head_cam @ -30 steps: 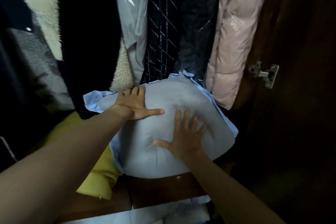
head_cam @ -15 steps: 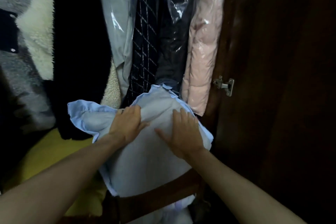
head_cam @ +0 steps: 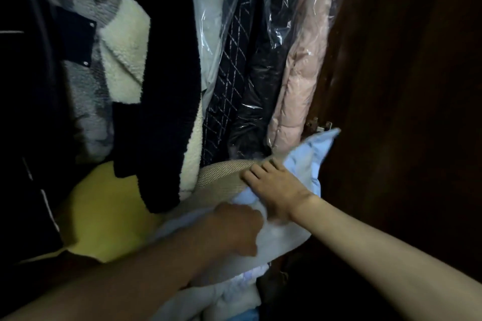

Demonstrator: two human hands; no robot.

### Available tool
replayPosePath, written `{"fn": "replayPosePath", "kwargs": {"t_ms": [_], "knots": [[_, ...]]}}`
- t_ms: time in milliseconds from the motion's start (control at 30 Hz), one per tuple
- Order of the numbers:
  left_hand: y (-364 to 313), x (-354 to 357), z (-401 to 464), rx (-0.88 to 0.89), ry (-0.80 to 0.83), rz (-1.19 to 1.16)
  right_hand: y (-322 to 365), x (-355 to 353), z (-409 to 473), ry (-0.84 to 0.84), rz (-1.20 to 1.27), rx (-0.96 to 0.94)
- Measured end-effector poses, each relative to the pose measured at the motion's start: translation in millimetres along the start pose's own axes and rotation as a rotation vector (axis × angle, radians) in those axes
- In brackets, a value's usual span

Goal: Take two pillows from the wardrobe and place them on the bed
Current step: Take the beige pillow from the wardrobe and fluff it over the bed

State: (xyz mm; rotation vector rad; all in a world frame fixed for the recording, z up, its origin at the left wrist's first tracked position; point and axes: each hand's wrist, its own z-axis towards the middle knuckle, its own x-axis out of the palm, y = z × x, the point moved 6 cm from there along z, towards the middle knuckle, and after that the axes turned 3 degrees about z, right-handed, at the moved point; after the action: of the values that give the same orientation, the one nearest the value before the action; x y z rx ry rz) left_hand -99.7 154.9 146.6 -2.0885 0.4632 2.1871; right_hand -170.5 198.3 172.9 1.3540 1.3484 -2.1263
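Note:
A light blue pillow (head_cam: 305,161) with a frilled edge lies low in the open wardrobe, tipped toward the right. My left hand (head_cam: 234,227) is closed into its lower part, blurred by motion. My right hand (head_cam: 276,187) presses flat on its upper part, fingers spread toward a beige woven pillow (head_cam: 221,174) that shows just behind it. A yellow pillow (head_cam: 101,214) lies to the left under the hanging coats.
Coats hang above: a black and cream fleece coat (head_cam: 156,86), plastic-wrapped dark garments (head_cam: 250,65) and a pink padded jacket (head_cam: 302,65). The dark wooden wardrobe door (head_cam: 404,112) stands open on the right, its hinge (head_cam: 319,125) just above the pillow's corner.
The blue pillow has swung right and toward me, uncovering the beige pillow behind it. My left hand went from flat on the pillow to a closed grip lower down.

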Motion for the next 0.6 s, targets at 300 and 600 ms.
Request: {"fn": "replayPosePath", "kwargs": {"t_ms": [300, 600], "knots": [[81.5, -19.6, 68.2, 0.023, -0.249, 0.226, 27.3, 75.7, -83.3, 0.125, 0.084, 0.085], [135.6, 139.6, 178.7, -0.022, -0.011, 0.102, 47.5, 111.8, -127.7, 0.064, 0.335, 0.396]]}}
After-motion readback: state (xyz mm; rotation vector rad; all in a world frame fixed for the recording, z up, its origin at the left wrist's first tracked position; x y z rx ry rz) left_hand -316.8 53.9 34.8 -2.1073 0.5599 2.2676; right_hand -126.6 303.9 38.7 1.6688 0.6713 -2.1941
